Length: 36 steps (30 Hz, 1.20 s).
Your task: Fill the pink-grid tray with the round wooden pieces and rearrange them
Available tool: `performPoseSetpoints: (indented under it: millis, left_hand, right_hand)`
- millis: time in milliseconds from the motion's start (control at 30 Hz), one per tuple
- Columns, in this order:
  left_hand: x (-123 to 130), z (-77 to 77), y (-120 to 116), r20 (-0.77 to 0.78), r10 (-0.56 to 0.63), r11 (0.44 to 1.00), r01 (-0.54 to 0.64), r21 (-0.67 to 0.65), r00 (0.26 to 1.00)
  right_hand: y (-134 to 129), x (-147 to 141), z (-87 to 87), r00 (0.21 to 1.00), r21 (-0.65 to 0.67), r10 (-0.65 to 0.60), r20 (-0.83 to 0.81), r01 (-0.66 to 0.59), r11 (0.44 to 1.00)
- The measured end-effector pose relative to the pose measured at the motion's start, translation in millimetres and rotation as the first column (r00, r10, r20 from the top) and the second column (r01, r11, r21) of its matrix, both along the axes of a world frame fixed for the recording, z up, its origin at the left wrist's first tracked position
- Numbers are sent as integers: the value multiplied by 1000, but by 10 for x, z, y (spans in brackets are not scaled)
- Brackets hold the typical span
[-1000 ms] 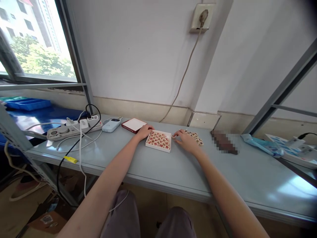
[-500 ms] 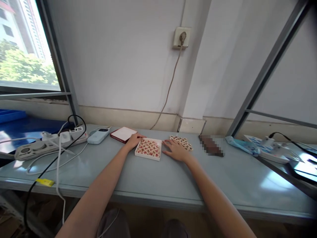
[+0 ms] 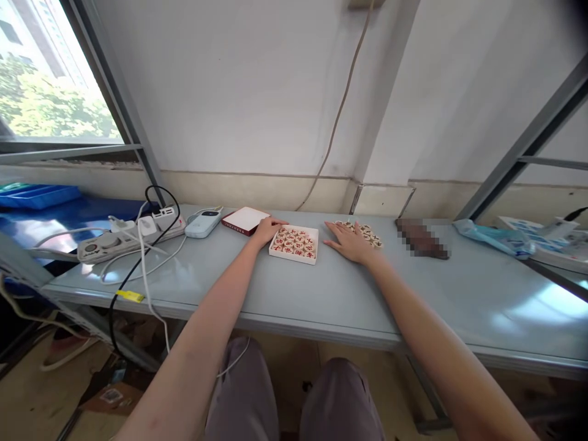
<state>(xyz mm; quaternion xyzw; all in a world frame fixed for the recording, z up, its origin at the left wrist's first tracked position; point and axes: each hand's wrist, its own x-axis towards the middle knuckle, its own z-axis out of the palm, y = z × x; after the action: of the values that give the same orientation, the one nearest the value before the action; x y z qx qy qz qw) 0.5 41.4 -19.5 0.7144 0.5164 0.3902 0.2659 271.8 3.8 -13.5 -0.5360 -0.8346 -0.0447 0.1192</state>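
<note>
A shallow white box (image 3: 294, 259) holds Chinese chess pieces (image 3: 294, 241) with red characters, lying flat in rows. My left hand (image 3: 269, 231) is closed at the box's back left corner, its fingers lying along the rim. My right hand (image 3: 350, 242) is open, palm down, with fingers spread, just right of the box and apart from it. It partly covers a group of Chinese chess pieces (image 3: 367, 234) with dark characters, laid together on the table. Behind my left hand lies a white-topped, dark red box lid (image 3: 245, 218).
On the grey table (image 3: 294, 294), a power strip (image 3: 108, 244) with tangled cables and a light blue device (image 3: 203, 224) lie left. A blurred-out brown item (image 3: 421, 239) and a blue plastic wrapper (image 3: 496, 237) lie right. A metal post (image 3: 124, 86) stands by the window.
My right hand has moved from the box's right rim a little to the right, over the dark-character pieces. My left hand stays at the box corner. The view has tilted down.
</note>
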Motion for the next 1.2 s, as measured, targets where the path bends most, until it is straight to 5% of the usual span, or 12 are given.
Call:
performPoseSetpoints:
  millis: [133,333,667,967,1200]
  left_hand:
    - [7,16,-30,-8,17,1000,-17,5,1000]
    - [8,6,-25,-27,27,998,-26,56,999]
    - [8,-43,31,-34,-9,998,11,54,999]
    - [9,-17,25,-53,-29,999,30,27,998]
    - [4,3,-8,-52,17,1000,-16,16,998]
  right_hand:
    - [-33,-46,3,998,34,-30,49,29,999]
    - [-230,-190,234,996,296,49,-70,-26,955]
    - [-332,-441,166,992,126,120,-31,-115,985]
    - [-327,-442,206,934,-26,113,-339,-130,991]
    - [-274,-387,230,775,-62,124,-620,-205,977]
